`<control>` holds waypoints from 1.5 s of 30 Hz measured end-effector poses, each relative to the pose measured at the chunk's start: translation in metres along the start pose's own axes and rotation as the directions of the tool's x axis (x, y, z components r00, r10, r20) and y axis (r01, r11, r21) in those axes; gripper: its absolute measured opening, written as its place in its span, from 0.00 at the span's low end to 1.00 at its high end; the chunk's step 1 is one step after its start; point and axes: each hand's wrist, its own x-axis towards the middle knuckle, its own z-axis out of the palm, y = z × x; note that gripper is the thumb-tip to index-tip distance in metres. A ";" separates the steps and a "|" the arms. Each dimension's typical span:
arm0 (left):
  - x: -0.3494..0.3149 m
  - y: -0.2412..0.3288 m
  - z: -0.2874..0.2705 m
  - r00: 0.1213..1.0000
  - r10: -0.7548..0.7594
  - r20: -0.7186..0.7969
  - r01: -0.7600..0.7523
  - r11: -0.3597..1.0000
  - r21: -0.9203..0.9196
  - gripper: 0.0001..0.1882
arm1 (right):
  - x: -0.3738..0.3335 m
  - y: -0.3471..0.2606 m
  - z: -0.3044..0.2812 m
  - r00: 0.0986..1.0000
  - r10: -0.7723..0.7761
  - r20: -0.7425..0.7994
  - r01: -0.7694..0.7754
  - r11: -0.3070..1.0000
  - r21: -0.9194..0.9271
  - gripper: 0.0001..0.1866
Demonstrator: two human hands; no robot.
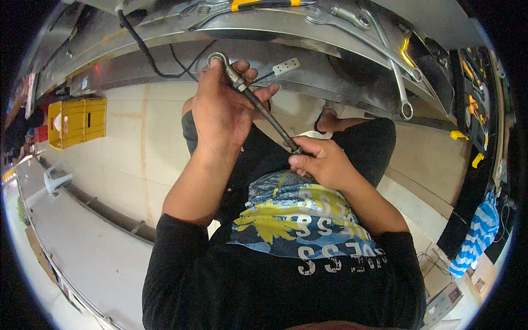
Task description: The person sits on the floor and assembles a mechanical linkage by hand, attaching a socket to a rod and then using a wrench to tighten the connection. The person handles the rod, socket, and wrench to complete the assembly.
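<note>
A dark metal rod with an eye-shaped rod end slants across the space above my lap, its ring up at the far left. My left hand, palm turned up, supports the ring end, thumb against the eye and fingers curled behind the rod. Just below the ring sits a nut on the shaft. My right hand pinches the near, lower end between thumb and fingers, where another nut partly shows. What lies under the right fingers is hidden.
Ahead, a metal bench ledge carries yellow-handled pliers and combination wrenches, one jutting over its edge. A white power strip lies beneath. A yellow crate stands left; a tool board and striped bag are right.
</note>
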 end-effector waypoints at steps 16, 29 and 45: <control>0.013 0.012 -0.039 0.963 -0.245 0.108 0.218 0.951 0.219 0.16 | -0.023 -0.010 -0.013 0.997 0.051 0.061 -0.057 0.994 0.098 0.20; 0.010 0.005 -0.033 0.988 -0.081 0.134 0.054 0.979 0.197 0.16 | -0.009 0.003 -0.010 0.967 0.062 -0.249 -0.031 0.992 0.124 0.16; 0.007 0.012 -0.023 0.981 -0.153 0.124 0.141 0.985 0.100 0.12 | -0.009 0.012 -0.009 0.975 0.064 -0.212 -0.002 0.960 0.279 0.16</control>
